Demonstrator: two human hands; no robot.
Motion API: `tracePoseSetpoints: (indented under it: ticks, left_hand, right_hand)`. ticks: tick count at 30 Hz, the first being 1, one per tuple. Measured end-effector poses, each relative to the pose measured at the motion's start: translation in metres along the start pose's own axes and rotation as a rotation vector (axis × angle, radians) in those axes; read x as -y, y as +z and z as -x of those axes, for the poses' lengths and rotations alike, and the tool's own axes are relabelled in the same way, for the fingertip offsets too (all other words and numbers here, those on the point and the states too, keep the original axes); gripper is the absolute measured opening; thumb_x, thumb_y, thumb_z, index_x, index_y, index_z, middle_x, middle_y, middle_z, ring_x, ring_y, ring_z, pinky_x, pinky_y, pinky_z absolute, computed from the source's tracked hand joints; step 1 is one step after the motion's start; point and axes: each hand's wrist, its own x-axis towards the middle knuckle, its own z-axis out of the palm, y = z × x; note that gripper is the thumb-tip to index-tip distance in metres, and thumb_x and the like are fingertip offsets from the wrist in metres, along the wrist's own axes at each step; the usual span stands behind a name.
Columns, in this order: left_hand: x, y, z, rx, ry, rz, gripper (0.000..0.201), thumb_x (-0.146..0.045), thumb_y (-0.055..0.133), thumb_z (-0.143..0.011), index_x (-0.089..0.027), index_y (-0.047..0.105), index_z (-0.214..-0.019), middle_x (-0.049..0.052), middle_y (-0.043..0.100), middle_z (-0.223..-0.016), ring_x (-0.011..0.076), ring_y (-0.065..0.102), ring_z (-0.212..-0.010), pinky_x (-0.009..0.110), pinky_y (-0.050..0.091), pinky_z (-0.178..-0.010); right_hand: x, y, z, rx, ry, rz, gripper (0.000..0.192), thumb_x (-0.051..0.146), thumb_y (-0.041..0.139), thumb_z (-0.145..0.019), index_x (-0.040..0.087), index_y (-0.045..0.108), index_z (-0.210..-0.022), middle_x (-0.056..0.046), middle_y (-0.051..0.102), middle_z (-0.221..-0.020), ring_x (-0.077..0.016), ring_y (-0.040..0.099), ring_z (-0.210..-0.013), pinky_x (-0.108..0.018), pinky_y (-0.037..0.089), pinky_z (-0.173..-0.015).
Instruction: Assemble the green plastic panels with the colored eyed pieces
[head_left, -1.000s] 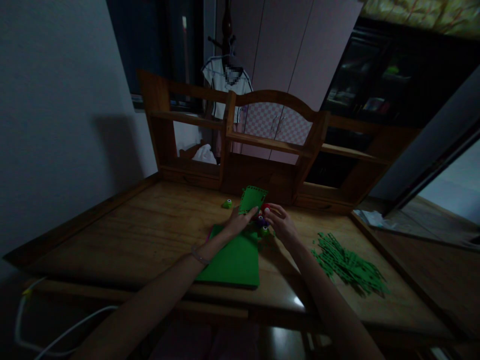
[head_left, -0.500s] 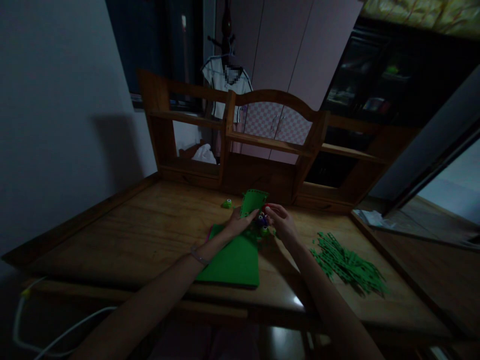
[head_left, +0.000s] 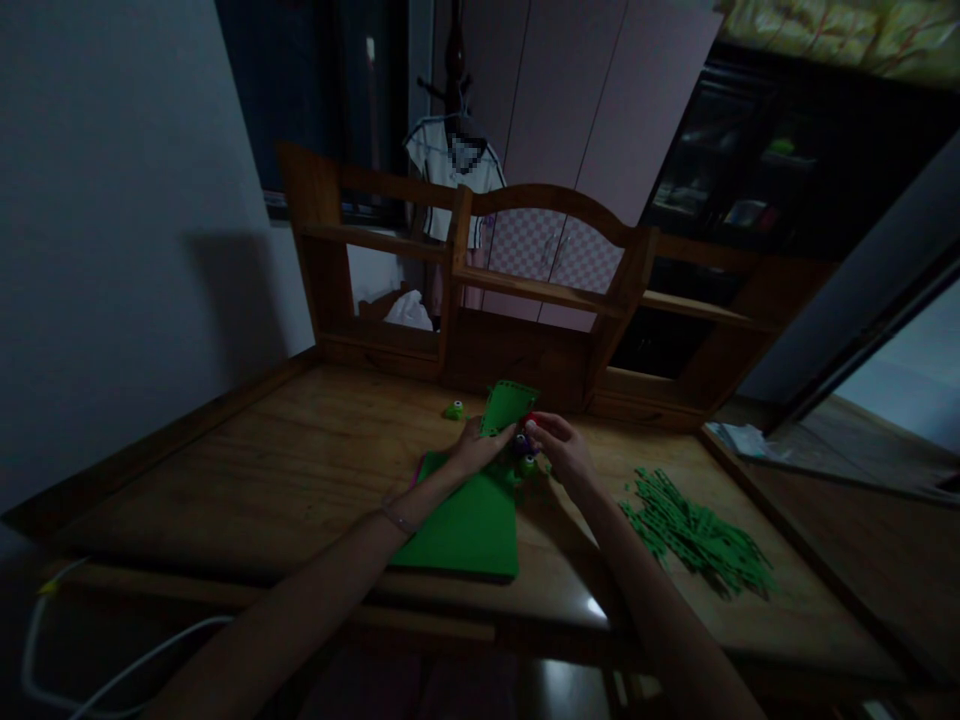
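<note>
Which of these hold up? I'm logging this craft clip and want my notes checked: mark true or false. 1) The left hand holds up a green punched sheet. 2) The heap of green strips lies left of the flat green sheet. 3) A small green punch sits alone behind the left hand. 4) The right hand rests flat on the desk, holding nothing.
1) True: the left hand holds the green punched sheet raised off the desk.
2) False: the green strips lie to the right of the flat green sheet.
3) True: the small green punch sits alone there.
4) False: the right hand pinches a small red piece beside the raised sheet.
</note>
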Motion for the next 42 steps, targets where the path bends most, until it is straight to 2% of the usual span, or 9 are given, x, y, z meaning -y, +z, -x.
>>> tracePoseSetpoints:
  ticks: [5,9,13,19,23,28,32,37,42]
  left_hand:
    - [-0.002,-0.003,-0.003,0.009,0.079,-0.089,0.032,-0.04,0.061,-0.074,-0.018,0.068,-0.096,0.006,0.069,-0.098,0.0221,0.061,-0.1,0.035,0.042,-0.095]
    - [0.002,-0.004,-0.005,0.0,0.123,-0.191,0.033,-0.041,0.057,-0.077,-0.017,0.068,-0.097,0.007,0.069,-0.098,0.0217,0.062,-0.097,0.033,0.043,-0.093]
    - [0.005,-0.005,-0.005,0.065,0.175,-0.247,0.031,-0.039,0.052,-0.08,-0.019,0.068,-0.098,0.005,0.069,-0.098,0.02,0.062,-0.096,0.032,0.042,-0.094]
    - [0.004,-0.005,-0.005,0.081,0.159,-0.269,0.03,-0.037,0.052,-0.08,-0.019,0.069,-0.096,0.004,0.07,-0.096,0.0202,0.061,-0.097,0.031,0.042,-0.094]
    - [0.002,-0.004,-0.004,0.062,0.154,-0.267,0.03,-0.039,0.052,-0.08,-0.018,0.069,-0.094,0.004,0.07,-0.093,0.0208,0.062,-0.094,0.03,0.043,-0.092]
    - [0.001,-0.004,-0.003,0.092,0.143,-0.285,0.032,-0.041,0.051,-0.081,-0.02,0.069,-0.095,0.004,0.07,-0.092,0.0216,0.063,-0.091,0.031,0.045,-0.088]
    - [0.0,-0.004,-0.002,0.075,0.136,-0.315,0.031,-0.039,0.052,-0.081,-0.02,0.068,-0.099,0.004,0.07,-0.096,0.0212,0.062,-0.096,0.032,0.043,-0.092]
    - [-0.005,-0.004,0.001,0.095,0.126,-0.332,0.03,-0.038,0.053,-0.08,-0.017,0.069,-0.095,0.003,0.071,-0.091,0.0202,0.063,-0.089,0.03,0.048,-0.084]
    - [-0.001,-0.003,0.0,0.094,0.134,-0.316,0.031,-0.036,0.053,-0.08,-0.017,0.068,-0.099,0.003,0.071,-0.091,0.0202,0.063,-0.088,0.028,0.049,-0.082]
  right_hand:
    - [-0.002,-0.002,-0.002,-0.006,0.01,0.043,0.034,0.037,0.077,-0.064,0.022,0.068,-0.093,-0.003,0.069,-0.089,-0.0142,0.062,-0.073,-0.022,0.045,-0.061]
    - [-0.001,-0.001,-0.002,-0.022,0.024,0.026,0.035,0.036,0.078,-0.061,0.022,0.069,-0.092,-0.003,0.069,-0.089,-0.0144,0.062,-0.073,-0.023,0.045,-0.062]
    - [0.0,0.0,0.0,-0.018,0.02,0.037,0.034,0.034,0.078,-0.062,0.022,0.069,-0.092,-0.003,0.069,-0.089,-0.0139,0.062,-0.072,-0.022,0.045,-0.062]
    - [-0.004,-0.002,-0.003,-0.002,0.023,0.069,0.028,0.038,0.076,-0.065,0.021,0.071,-0.086,-0.002,0.069,-0.081,-0.0118,0.059,-0.065,-0.021,0.043,-0.058]
    - [-0.004,-0.002,-0.002,0.036,0.032,0.074,0.027,0.037,0.076,-0.066,0.02,0.07,-0.085,-0.003,0.068,-0.081,-0.0127,0.06,-0.068,-0.021,0.045,-0.061]
    - [-0.001,0.0,0.002,0.102,0.003,0.068,0.029,0.032,0.077,-0.064,0.02,0.068,-0.088,-0.002,0.068,-0.082,-0.0138,0.061,-0.071,-0.023,0.046,-0.065]
    - [-0.001,0.0,0.002,0.094,-0.006,0.09,0.03,0.033,0.079,-0.061,0.019,0.066,-0.085,-0.001,0.067,-0.08,-0.0148,0.06,-0.072,-0.022,0.046,-0.062]
    - [-0.004,-0.003,0.001,0.114,0.012,0.107,0.033,0.039,0.077,-0.062,0.019,0.066,-0.085,-0.002,0.066,-0.084,-0.0156,0.059,-0.077,-0.023,0.044,-0.066]
    - [-0.006,-0.003,-0.001,0.091,0.051,0.09,0.035,0.041,0.076,-0.063,0.018,0.066,-0.086,-0.003,0.064,-0.082,-0.0142,0.057,-0.071,-0.023,0.042,-0.063]
